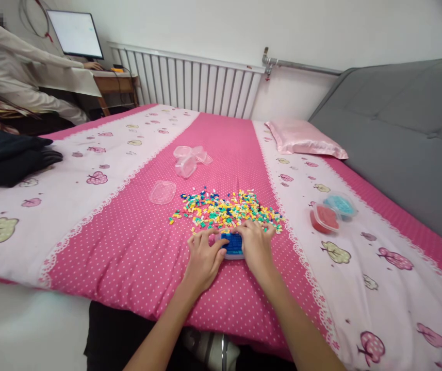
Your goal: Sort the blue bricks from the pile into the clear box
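A small clear container filled with blue pieces rests on the pink dotted bedspread between my hands. My left hand is at its left side, fingers bent, with the thumb over the blue pieces. Curved over the right side and far edge is my right hand. Whether either hand's fingertips pinch a piece is too small to tell. Just beyond the hands lies a spread pile of small yellow, green, white, blue and orange pieces.
Empty clear containers and a lid lie behind left. Containers of red and light-blue pieces stand right. A pink pillow, dark clothes, and a person at a desk with a monitor are farther off.
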Demonstrator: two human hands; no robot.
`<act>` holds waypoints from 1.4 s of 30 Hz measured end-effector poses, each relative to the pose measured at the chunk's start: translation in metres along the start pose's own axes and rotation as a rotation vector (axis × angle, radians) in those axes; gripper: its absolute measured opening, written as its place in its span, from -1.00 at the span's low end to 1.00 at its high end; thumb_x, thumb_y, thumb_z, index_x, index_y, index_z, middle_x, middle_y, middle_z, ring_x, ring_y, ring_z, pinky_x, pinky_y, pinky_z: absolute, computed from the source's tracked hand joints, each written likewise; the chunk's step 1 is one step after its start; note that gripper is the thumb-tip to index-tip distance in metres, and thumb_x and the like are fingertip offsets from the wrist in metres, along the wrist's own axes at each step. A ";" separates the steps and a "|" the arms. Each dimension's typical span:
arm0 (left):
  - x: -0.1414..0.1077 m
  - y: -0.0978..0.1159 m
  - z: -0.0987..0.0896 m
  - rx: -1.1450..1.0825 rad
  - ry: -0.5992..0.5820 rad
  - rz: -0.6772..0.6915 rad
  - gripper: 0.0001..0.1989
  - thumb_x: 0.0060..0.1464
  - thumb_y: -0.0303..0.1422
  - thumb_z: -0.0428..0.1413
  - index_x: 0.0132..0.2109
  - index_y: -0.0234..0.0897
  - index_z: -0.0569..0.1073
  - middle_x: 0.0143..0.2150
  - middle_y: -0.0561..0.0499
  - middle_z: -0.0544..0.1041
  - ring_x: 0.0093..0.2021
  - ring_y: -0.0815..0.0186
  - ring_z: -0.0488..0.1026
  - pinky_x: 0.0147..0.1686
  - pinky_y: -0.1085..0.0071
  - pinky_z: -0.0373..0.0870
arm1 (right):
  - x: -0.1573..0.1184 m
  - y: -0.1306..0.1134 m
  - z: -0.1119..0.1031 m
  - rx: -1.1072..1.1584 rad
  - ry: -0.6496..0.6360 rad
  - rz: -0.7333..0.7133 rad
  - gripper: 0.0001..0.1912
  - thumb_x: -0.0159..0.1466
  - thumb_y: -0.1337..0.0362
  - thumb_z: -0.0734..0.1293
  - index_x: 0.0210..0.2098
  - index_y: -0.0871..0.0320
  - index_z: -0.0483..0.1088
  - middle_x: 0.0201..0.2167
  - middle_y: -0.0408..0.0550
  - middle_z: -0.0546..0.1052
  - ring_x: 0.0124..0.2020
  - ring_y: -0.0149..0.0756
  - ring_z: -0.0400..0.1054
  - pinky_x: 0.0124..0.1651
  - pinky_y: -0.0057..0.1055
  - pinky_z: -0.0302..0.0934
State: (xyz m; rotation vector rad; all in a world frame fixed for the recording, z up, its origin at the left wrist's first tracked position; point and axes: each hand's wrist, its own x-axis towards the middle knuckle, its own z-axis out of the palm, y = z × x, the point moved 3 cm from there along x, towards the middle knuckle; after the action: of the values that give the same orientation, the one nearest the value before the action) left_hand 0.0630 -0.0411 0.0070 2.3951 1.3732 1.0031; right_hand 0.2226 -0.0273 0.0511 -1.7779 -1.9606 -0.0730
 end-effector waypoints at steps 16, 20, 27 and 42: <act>-0.001 0.000 0.000 0.000 0.016 0.015 -0.65 0.39 -0.25 -0.14 0.07 -0.07 0.51 0.18 -0.12 0.35 0.19 0.06 0.21 0.12 0.04 0.09 | -0.001 -0.003 0.000 -0.027 0.006 -0.004 -0.69 0.35 0.46 0.27 -0.30 -0.01 0.60 -0.28 -0.08 0.57 -0.14 -0.21 0.35 0.11 -0.10 -0.19; -0.004 -0.001 0.001 -0.014 0.031 0.014 -0.65 0.39 -0.22 -0.13 0.12 -0.05 0.48 0.17 -0.11 0.36 0.19 0.07 0.23 0.13 0.06 0.09 | -0.001 0.000 -0.008 0.065 0.152 -0.004 -0.68 0.35 0.49 0.23 -0.24 0.02 0.57 -0.29 -0.10 0.58 -0.15 -0.23 0.38 0.10 -0.14 -0.17; 0.033 -0.020 -0.018 -0.069 0.210 -0.154 -0.71 0.38 -0.32 -0.10 0.01 -0.15 0.52 0.08 -0.06 0.49 0.11 0.18 0.37 0.08 0.20 0.15 | -0.036 0.077 0.004 0.302 0.435 0.254 -0.73 0.34 0.24 0.19 -0.15 0.11 0.51 -0.23 0.02 0.58 -0.20 -0.12 0.38 0.00 -0.16 0.07; 0.164 -0.032 0.048 0.473 -0.376 0.259 -0.85 0.10 -0.49 0.14 -0.31 -0.27 0.62 -0.27 -0.18 0.63 -0.12 0.10 0.44 0.07 0.02 0.04 | -0.053 0.107 0.032 0.375 0.466 0.304 -0.70 0.36 0.24 0.14 -0.11 0.17 0.48 -0.26 0.04 0.55 -0.22 -0.12 0.37 -0.08 -0.18 0.21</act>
State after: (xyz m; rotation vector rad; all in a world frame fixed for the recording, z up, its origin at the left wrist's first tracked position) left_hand 0.1267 0.1183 0.0305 2.9627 1.2884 0.2494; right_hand 0.3161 -0.0489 -0.0274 -1.6091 -1.2718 -0.0133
